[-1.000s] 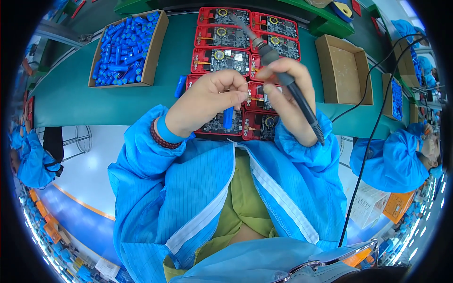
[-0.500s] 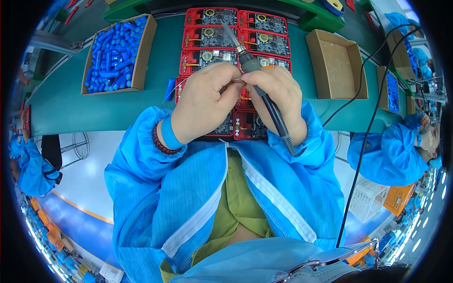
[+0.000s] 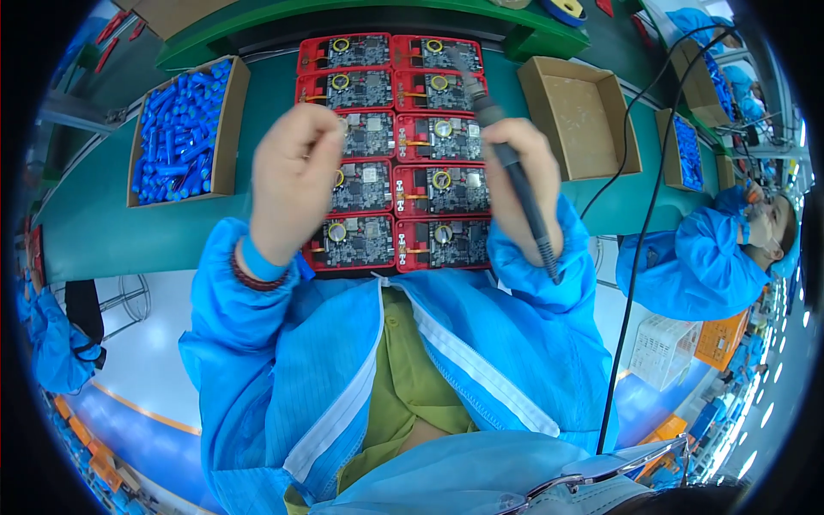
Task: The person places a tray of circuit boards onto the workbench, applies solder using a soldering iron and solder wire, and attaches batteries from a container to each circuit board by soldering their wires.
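Note:
My right hand [image 3: 539,156] is wrapped round a soldering iron [image 3: 526,196], its blurred tip pointing up and away over the right column of boards. Several green-grey circuit boards [image 3: 452,179] with yellow-ringed round parts sit in red cases [image 3: 400,230], in two columns in front of me. My left hand [image 3: 293,184] hovers at the left column's edge and partly covers those boards. Its fingers are curled together, and what they hold, if anything, is hidden. The two hands are well apart.
A cardboard box of blue cylindrical cells [image 3: 180,129] stands on the left of the green table [image 3: 94,236]. At the right is an open cardboard box [image 3: 579,116], with a black cable [image 3: 639,292] hanging beyond it. A co-worker in blue [image 3: 691,257] sits farther right.
My hands, close together over the boards before, have separated: the left went left and down, the right slightly right with the soldering iron. The view has shifted, exposing more boards.

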`<action>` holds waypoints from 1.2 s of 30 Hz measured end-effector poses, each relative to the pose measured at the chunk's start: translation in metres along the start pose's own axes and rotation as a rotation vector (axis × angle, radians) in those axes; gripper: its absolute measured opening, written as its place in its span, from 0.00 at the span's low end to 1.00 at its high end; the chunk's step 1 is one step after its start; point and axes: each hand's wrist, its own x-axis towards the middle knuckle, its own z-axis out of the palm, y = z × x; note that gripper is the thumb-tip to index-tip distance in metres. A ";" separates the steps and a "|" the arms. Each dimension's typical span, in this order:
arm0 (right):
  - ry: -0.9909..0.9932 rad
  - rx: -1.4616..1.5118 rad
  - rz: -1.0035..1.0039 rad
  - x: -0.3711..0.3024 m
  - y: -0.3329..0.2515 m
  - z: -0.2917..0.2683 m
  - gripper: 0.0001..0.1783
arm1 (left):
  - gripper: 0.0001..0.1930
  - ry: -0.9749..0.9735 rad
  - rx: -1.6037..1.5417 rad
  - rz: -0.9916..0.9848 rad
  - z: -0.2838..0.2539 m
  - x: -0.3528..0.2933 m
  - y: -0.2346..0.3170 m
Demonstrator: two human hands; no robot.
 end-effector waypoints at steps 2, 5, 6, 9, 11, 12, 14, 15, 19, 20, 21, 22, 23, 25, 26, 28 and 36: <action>0.112 -0.156 0.040 0.000 0.017 -0.021 0.20 | 0.01 -0.039 0.046 0.022 -0.013 0.006 0.006; 0.175 -0.301 0.236 0.003 0.045 -0.057 0.16 | 0.02 0.019 0.061 -0.005 -0.029 0.009 0.000; 0.141 -0.379 0.266 0.005 0.053 -0.069 0.16 | 0.02 0.073 0.052 -0.018 -0.035 0.013 -0.005; 0.106 -0.580 0.167 0.006 0.071 -0.095 0.12 | 0.02 0.098 0.293 -0.015 -0.056 0.019 -0.020; 0.268 -0.311 0.345 0.006 0.068 -0.091 0.10 | 0.03 0.129 0.349 -0.058 -0.059 0.021 -0.027; 0.318 -0.243 0.407 0.009 0.051 -0.086 0.10 | 0.03 0.082 0.383 -0.024 -0.061 0.024 -0.032; 0.367 -0.075 0.431 0.015 0.024 -0.075 0.10 | 0.04 -0.014 0.432 0.009 -0.061 0.029 -0.041; 0.334 0.057 0.298 0.016 0.028 -0.066 0.10 | 0.05 -0.024 0.456 -0.009 -0.058 0.029 -0.044; -0.035 0.483 0.276 0.023 0.004 -0.024 0.12 | 0.05 -0.113 0.541 0.116 -0.048 0.036 -0.059; -0.108 0.522 0.314 0.027 0.000 -0.012 0.12 | 0.05 -0.121 0.556 0.119 -0.045 0.039 -0.061; -0.181 0.559 0.353 0.032 -0.003 0.000 0.12 | 0.06 -0.130 0.568 0.121 -0.043 0.041 -0.063; -0.249 0.562 0.402 0.037 -0.006 0.009 0.11 | 0.06 -0.137 0.545 0.104 -0.042 0.040 -0.063; -0.316 0.558 0.453 0.041 -0.006 0.018 0.11 | 0.06 -0.134 0.545 0.095 -0.042 0.041 -0.065; -0.314 0.565 0.409 0.044 -0.001 0.040 0.10 | 0.05 -0.181 0.556 0.130 -0.042 0.042 -0.069; -0.324 0.564 0.403 0.045 0.001 0.048 0.10 | 0.05 -0.192 0.563 0.119 -0.042 0.043 -0.072; -0.330 0.543 0.394 0.045 0.005 0.060 0.10 | 0.04 -0.183 0.546 0.120 -0.043 0.041 -0.076; -0.328 0.557 0.439 0.042 0.014 0.076 0.11 | 0.04 -0.185 0.502 0.131 -0.047 0.040 -0.079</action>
